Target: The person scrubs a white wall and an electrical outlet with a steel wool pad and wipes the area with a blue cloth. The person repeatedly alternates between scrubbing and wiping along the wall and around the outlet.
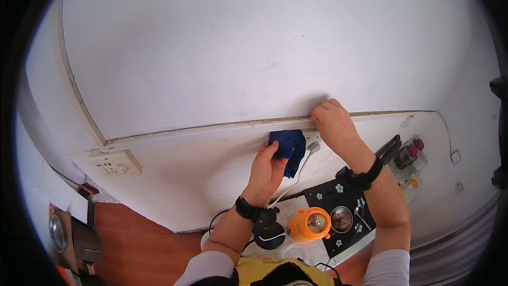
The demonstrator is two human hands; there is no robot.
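Observation:
My left hand (264, 169) grips a dark blue cloth (293, 155), which is bunched under the wooden ledge (190, 129) on the white wall. Just right of the cloth, a white plug (314, 147) sits in a socket plate (311, 136) that is partly covered. My right hand (335, 121) is curled at the ledge with its fingers drawn in. Whether anything is pinched in those fingers is hidden. The plug's white cord (298, 177) runs down past my left wrist.
Below stands an orange appliance (303, 226) with a clear lid, next to a steel bowl (341, 219) of brown food and a spoon (362, 218) on a black flowered mat (337, 243). Lidded jars (406, 157) are at the right. Another wall socket (116, 163) is at the left.

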